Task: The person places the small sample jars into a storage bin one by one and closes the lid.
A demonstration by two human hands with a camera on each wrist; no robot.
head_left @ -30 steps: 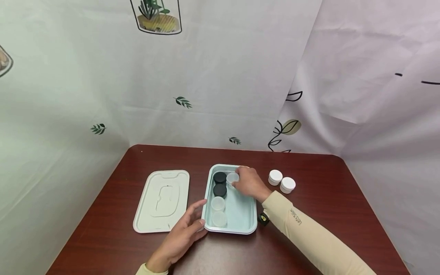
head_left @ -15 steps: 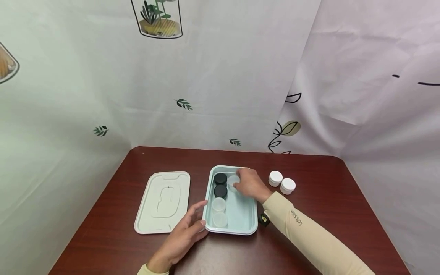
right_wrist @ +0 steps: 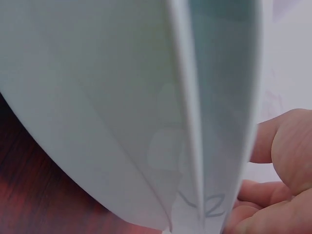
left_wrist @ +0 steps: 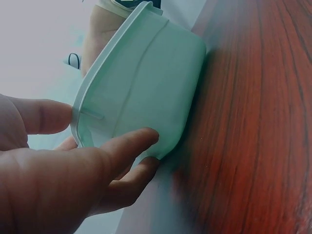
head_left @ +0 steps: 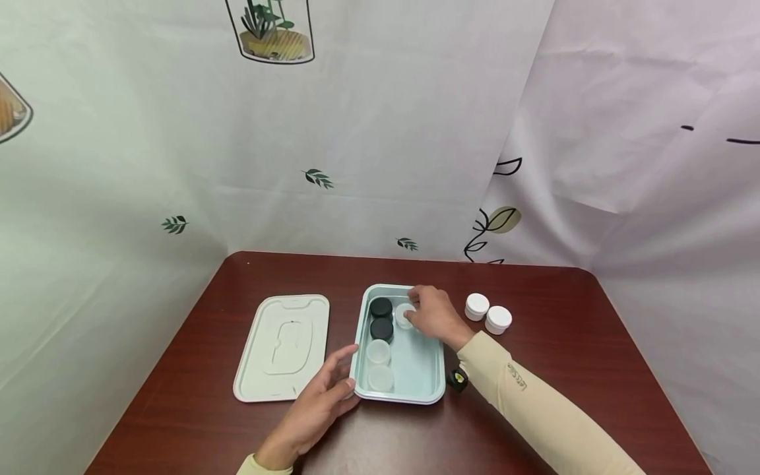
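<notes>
A pale blue-green plastic bin (head_left: 425,369) stands on the table. In its left column are two black-lidded jars (head_left: 381,328) and two translucent jars (head_left: 379,378). Another translucent jar (head_left: 404,317) is in the far right part of the bin, between the thumb and fingers of my right hand (head_left: 438,318). In the right wrist view, the bin's side hides that jar and the fingertips. My left hand (head_left: 317,404) lies at the near left corner of the bin. In the left wrist view its thumb touches the rim and its fairly straight fingers (left_wrist: 131,144) reach along the wall.
A white lid (head_left: 285,349) lies flat left of the bin. Two white jars (head_left: 488,313) stand on the dark red wooden table (head_left: 552,343) at the right. Printed cloth (head_left: 368,132) hangs behind the table's far edge.
The translucent jar at my right hand has shifted slightly nearer and to the right inside the bin. My right hand has risen a little. My left hand keeps its place at the corner.
</notes>
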